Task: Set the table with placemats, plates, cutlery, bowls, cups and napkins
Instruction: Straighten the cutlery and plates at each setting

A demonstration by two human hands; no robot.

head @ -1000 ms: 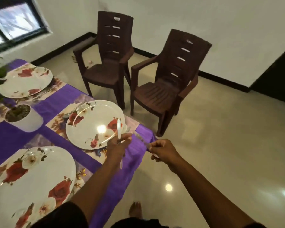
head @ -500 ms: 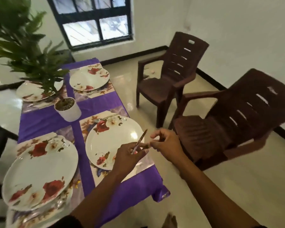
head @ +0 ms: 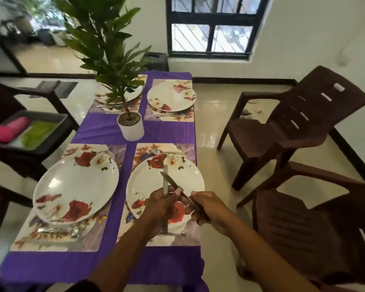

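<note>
Holding two table knives above the near right plate (head: 148, 182), the person stood at the short end of the purple-clothed table (head: 162, 131). The left hand (head: 161, 204) was curled round the upright knife (head: 165, 182), its blade pointing away over the plate's white centre. The right hand (head: 209, 205) pinched the handle of the slanted knife (head: 173, 183), whose blade crossed in front of the first one; whether the blades touched could not be told. Both hovered over the plate, which sat on a floral placemat (head: 177, 150) with a spoon (head: 162, 152) lying along its far edge. Three other plates stood on their own mats, and a potted plant (head: 131, 128) stood in the middle of the cloth. A tray of folded pink and green cloths (head: 30, 131), likely napkins, waited on a chair to the left. The knives looked thin, stiff, light and smooth, so they would probably slip if held loosely by the polished blade; the handle end seemed the safer place to hold, laid down flat beside the plate rather than dropped, since the plate might chip or ring. No bowls or cups were in view, so the setting seemed only partly done.
</note>
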